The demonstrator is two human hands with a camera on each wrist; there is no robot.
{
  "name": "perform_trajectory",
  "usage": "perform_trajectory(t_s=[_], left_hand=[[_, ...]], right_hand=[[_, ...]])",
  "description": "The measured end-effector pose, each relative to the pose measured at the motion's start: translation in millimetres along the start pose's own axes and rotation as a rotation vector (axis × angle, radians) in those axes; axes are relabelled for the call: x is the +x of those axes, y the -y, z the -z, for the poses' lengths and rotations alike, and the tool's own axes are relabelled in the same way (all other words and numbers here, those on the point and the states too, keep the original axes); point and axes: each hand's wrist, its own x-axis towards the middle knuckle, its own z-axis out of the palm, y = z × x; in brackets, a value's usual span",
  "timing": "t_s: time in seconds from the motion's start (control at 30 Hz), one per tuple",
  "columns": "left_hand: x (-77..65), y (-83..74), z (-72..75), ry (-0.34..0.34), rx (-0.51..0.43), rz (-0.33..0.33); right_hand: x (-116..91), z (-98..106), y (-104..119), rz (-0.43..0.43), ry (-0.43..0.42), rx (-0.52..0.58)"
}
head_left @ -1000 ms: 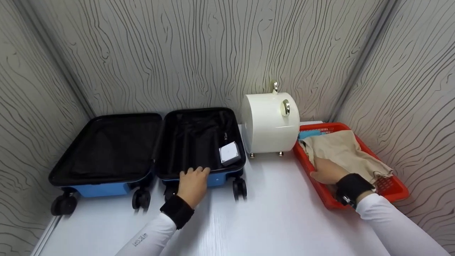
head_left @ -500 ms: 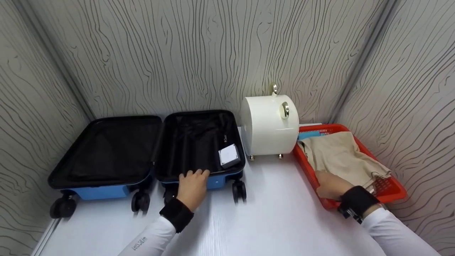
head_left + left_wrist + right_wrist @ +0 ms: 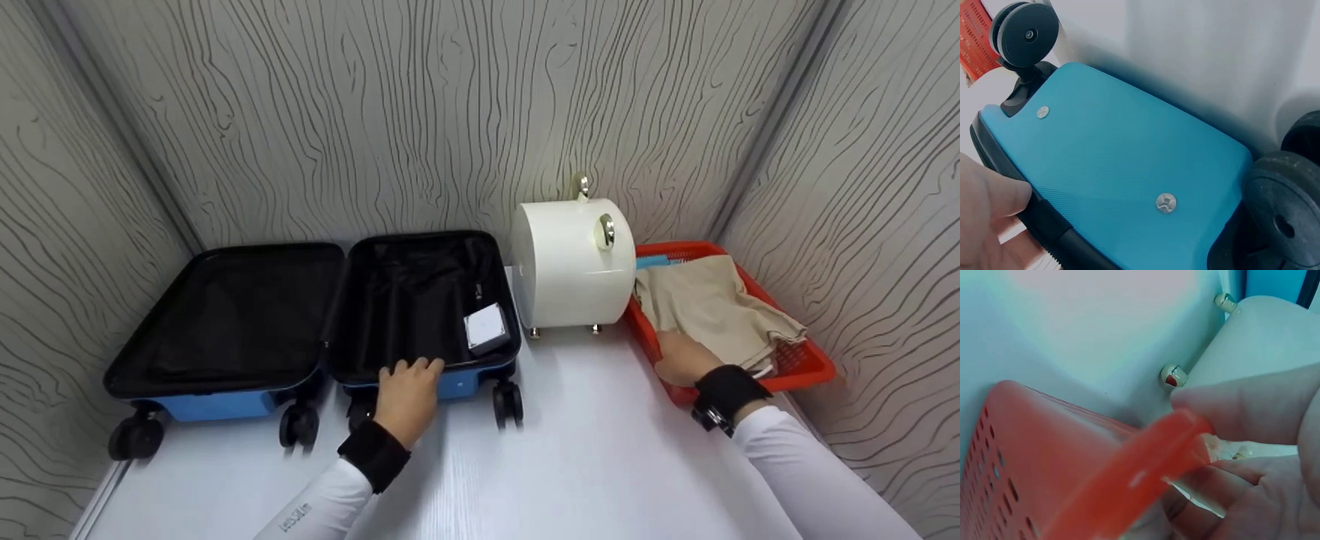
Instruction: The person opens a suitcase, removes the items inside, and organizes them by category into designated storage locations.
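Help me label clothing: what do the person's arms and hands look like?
The left sleeve and right sleeve are white, the left bearing small grey lettering. A black band circles each wrist. The left hand and right hand are gloveless.

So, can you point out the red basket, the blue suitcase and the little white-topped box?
Red basket (image 3: 816,366): head view, near right corner of its rim.
Blue suitcase (image 3: 1117,152): left wrist view, its blue outer wall.
White-topped box (image 3: 485,325): head view, its white top.

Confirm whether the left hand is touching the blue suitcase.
Touching: the left wrist view shows the left hand gripping the blue suitcase by its black rim.
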Motion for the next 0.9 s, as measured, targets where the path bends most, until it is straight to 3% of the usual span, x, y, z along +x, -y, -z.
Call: perform_trajectory(t_s=[0.2, 0.53, 0.9], left_hand=[[0.9, 2.0, 2.0, 0.027, -0.011, 0.01], [-2.6, 1.1, -4.4, -0.036, -0.023, -0.002], [-1.1, 0.6, -1.6, -0.022, -0.021, 0.001]], right_hand=[[3, 20, 32, -0.034, -0.016, 0.032], [58, -4, -20, -0.027, -0.04, 0.078], [75, -7, -31, -0.007, -0.085, 0.068]])
